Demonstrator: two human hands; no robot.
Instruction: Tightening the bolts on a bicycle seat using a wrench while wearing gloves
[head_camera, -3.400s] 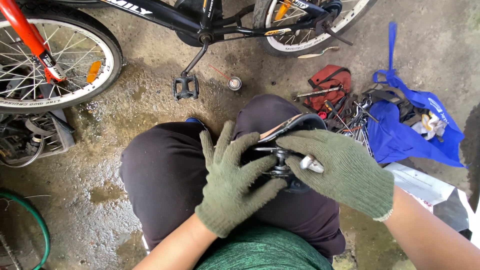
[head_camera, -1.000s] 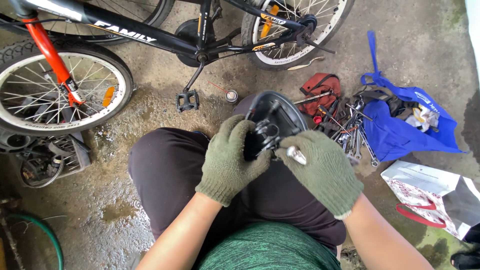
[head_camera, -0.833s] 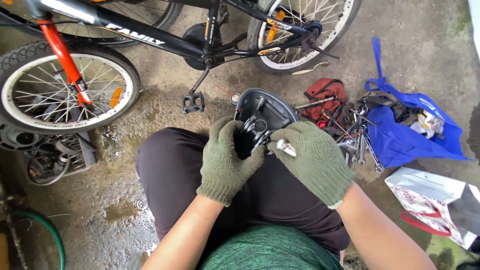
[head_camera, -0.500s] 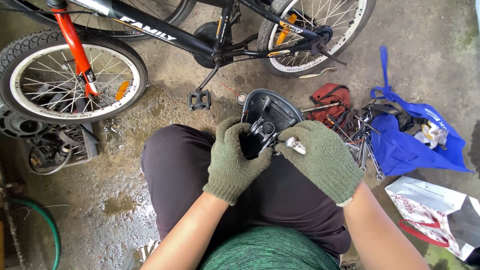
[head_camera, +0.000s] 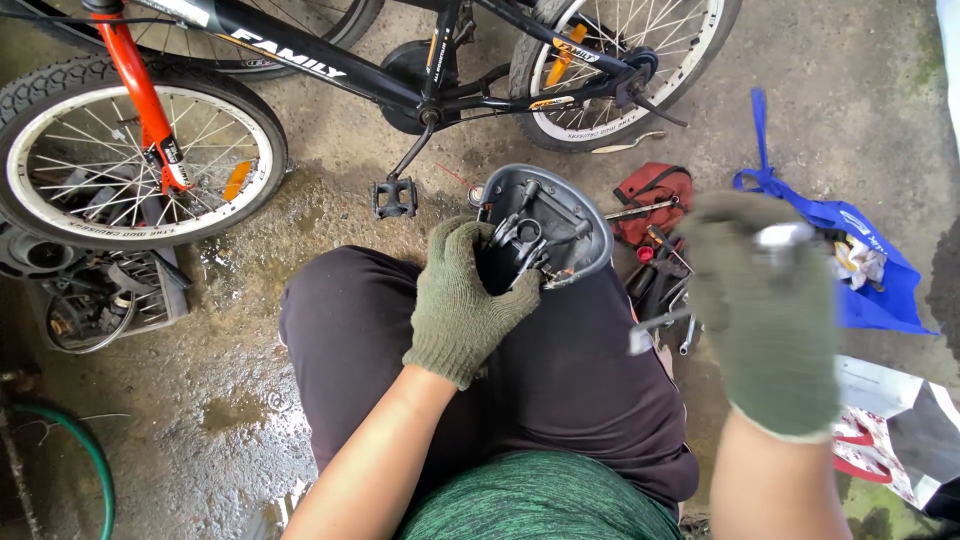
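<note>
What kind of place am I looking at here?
Probably an informal bicycle repair spot on a wet concrete floor. A small bicycle stands in front, loose tools lie beside a blue bag, and the left hand holds an upturned saddle.

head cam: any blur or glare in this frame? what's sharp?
Head view: the right hand is motion-blurred, and the small silvery thing at its fingertips is too smeared to identify. The left hand and the upturned saddle in its grip are sharp, as are the bike wheel and blue bag. Light is soft and even; a mild sheen shows on the wet floor.
</note>
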